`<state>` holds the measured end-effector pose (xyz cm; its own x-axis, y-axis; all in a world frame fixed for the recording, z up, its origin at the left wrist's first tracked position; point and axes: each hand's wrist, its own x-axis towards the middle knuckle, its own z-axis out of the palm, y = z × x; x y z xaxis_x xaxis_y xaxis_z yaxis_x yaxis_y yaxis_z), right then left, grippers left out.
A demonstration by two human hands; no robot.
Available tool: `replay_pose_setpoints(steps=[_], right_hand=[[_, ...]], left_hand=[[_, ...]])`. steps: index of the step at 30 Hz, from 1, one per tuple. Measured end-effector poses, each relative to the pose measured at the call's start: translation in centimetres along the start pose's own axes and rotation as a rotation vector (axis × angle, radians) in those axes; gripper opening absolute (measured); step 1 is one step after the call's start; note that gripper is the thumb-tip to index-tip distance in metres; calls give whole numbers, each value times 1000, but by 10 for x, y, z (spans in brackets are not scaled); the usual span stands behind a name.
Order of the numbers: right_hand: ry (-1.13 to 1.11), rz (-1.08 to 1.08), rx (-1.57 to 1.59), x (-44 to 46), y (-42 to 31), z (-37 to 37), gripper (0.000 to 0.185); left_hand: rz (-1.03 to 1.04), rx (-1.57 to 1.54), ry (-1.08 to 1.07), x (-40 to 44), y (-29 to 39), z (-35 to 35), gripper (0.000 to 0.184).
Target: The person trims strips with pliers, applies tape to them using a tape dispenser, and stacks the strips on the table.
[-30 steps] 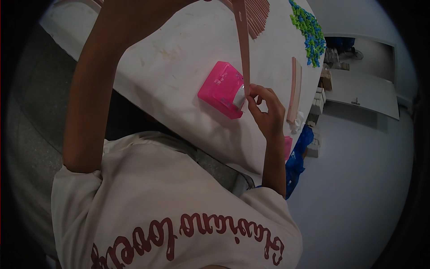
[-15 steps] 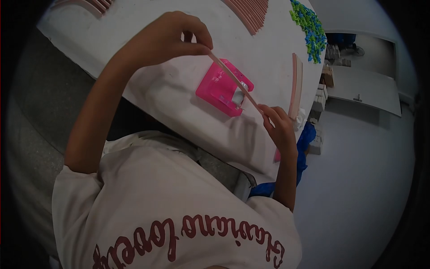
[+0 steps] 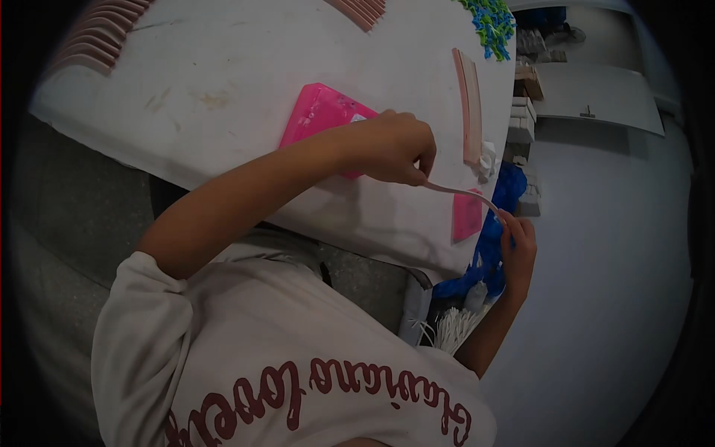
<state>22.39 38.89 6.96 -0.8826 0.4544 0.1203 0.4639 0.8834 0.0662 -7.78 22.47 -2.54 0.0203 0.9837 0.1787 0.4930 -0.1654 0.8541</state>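
Note:
A thin, pale pink strip (image 3: 456, 191) stretches between my hands in a slight S-bend. My left hand (image 3: 398, 145) pinches one end between thumb and fingers, above the table. The other end is pinched by my right hand (image 3: 519, 249), out past the table's right edge. Partly hidden behind my left forearm is a bright pink plastic block (image 3: 316, 112) lying on the white table (image 3: 223, 45). Beneath the strip, near the table edge, sits a smaller pink piece (image 3: 468, 216).
Longer pink strips (image 3: 468, 112) lie by the right edge beside a crumpled white piece (image 3: 487, 160). More pink strips (image 3: 97, 33) are fanned out at far left. A green and blue pile (image 3: 488, 26) sits at the back. Blue plastic (image 3: 508, 182) and white strands (image 3: 454, 328) hang beside the table.
Both hands have moved right and down with the strip, away from above the pink block. The strip was straight and now bends. My view has shifted, uncovering the smaller pink piece.

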Motion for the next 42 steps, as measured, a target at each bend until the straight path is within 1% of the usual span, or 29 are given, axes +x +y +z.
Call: replay_pose_setpoints(steps=[1,2,4,5,7,8,10,11,13,14,16,17,19,23,26,29,32,35,37,38,40,41,42], right_hand=[[44,65,53,-5,1,0,30],[50,79,54,-9,-1,0,30],[-65,167,353,-14,-17,4,28],[-53,177,361,-17,-23,12,28],[-43,109,935,-20,-38,35,30],[-21,105,945,-16,-52,41,30],[-52,131,1359,-8,-85,47,41],[-40,123,1372,-1,-98,50,41],[-2,78,1761,16,-121,55,54],[6,72,1771,22,-130,55,54],[-11,193,2052,34,-145,54,61],[-4,190,2057,39,-151,52,61],[-69,220,2174,47,-159,50,58],[-93,204,2222,58,-168,45,57],[-111,241,2242,62,-170,44,57],[-121,237,2245,64,-171,45,56],[-130,205,2228,65,-170,47,55],[-131,184,2217,69,-168,47,52],[-57,206,1945,75,-166,45,55],[-67,209,1939,77,-165,42,55],[48,92,1443,84,-160,35,48],[29,87,1435,87,-156,33,48],[65,-32,1261,90,-153,32,44]], left_hand=[[-79,-315,-120,1,7,-2,10],[-74,-310,-133,-3,14,-6,10],[-99,-860,-172,-20,22,-16,15],[-101,-847,-185,-28,23,-18,15],[-111,-1091,-24,-45,23,-27,17],[-110,-1068,-31,-51,18,-28,17],[-9,-1406,98,-61,4,-22,17],[-14,-1388,97,-66,1,-23,17],[-31,-1413,203,-76,-1,-27,14],[-35,-1402,201,-80,0,-29,14],[2,-1463,281,-87,0,-34,13],[1,-1457,277,-91,-1,-35,13],[5,-1477,358,-97,-5,-35,14],[39,-1444,345,-108,-12,-38,15],[43,-1469,361,-112,-14,-39,15],[102,-1506,349,-112,-16,-40,15],[93,-1508,363,-112,-17,-40,15],[144,-1480,348,-115,-25,-44,15],[66,-1187,352,-123,-32,-59,12],[66,-1196,359,-130,-36,-70,12],[-27,-823,348,-146,-43,-96,10],[-60,-740,353,-155,-40,-110,9],[-96,-657,359,-164,-36,-125,8]])
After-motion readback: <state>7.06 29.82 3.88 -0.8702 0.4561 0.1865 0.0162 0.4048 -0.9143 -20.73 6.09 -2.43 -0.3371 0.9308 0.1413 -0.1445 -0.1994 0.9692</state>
